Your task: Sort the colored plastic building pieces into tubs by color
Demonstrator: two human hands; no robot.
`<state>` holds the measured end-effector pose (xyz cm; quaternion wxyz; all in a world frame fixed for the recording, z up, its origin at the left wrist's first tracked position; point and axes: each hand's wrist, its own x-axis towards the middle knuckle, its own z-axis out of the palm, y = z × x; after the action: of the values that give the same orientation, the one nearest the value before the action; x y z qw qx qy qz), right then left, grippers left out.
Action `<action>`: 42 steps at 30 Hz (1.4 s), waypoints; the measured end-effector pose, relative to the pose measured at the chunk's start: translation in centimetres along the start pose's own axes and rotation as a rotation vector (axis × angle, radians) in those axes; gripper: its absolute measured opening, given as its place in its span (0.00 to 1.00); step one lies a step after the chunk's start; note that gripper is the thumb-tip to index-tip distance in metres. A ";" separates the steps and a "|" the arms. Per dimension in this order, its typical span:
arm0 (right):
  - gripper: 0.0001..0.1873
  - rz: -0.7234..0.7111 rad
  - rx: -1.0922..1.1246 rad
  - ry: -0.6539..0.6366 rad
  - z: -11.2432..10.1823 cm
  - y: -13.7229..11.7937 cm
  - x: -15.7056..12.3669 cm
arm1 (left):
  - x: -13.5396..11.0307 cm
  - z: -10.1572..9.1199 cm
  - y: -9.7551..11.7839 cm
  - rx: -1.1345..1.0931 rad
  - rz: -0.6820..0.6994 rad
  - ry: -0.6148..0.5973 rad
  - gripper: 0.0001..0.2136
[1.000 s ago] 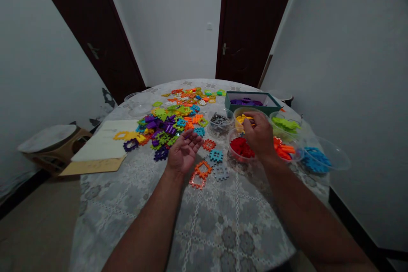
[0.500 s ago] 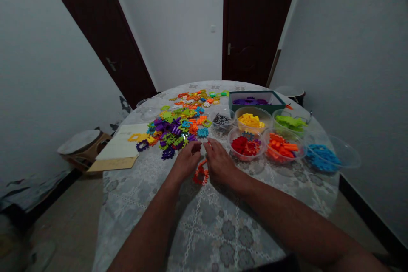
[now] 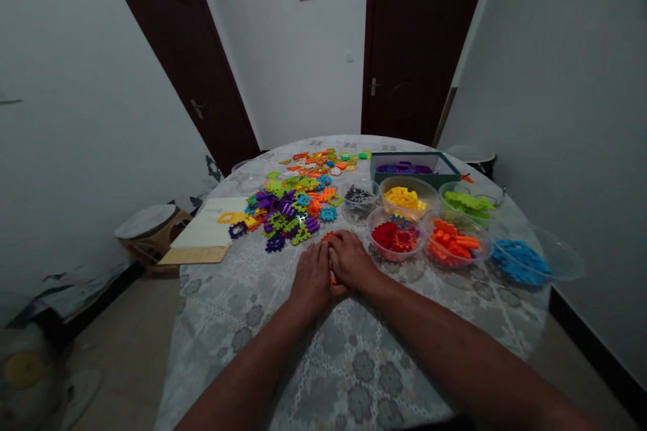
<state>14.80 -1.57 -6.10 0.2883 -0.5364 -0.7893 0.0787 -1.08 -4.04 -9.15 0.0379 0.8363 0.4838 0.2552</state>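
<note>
My left hand point(image 3: 312, 277) and right hand point(image 3: 352, 261), apart half a second ago, now meet over the orange pieces point(image 3: 332, 276) on the table point(image 3: 354, 343), nearer me than the mixed heap point(image 3: 283, 209). My bent fingers mostly hide the orange; I cannot tell whether either hand grips.

Your left hand point(image 3: 314, 277), your right hand point(image 3: 354, 261), both bare, rounded fingers point(image 3: 323, 256), bare wrists point(image 3: 378, 281), bare forearms point(image 3: 445, 343) broadening away from them
</note>
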 end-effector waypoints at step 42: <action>0.13 0.220 0.440 0.302 0.1 0.0 0.3 | 3.8 -2.0 1.9 -0.625 -0.100 0.103 0.27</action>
<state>14.62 -1.28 -6.03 0.5016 -0.5489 -0.6386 0.1982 1.02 -2.27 -5.37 0.2809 0.7455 0.4236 0.4312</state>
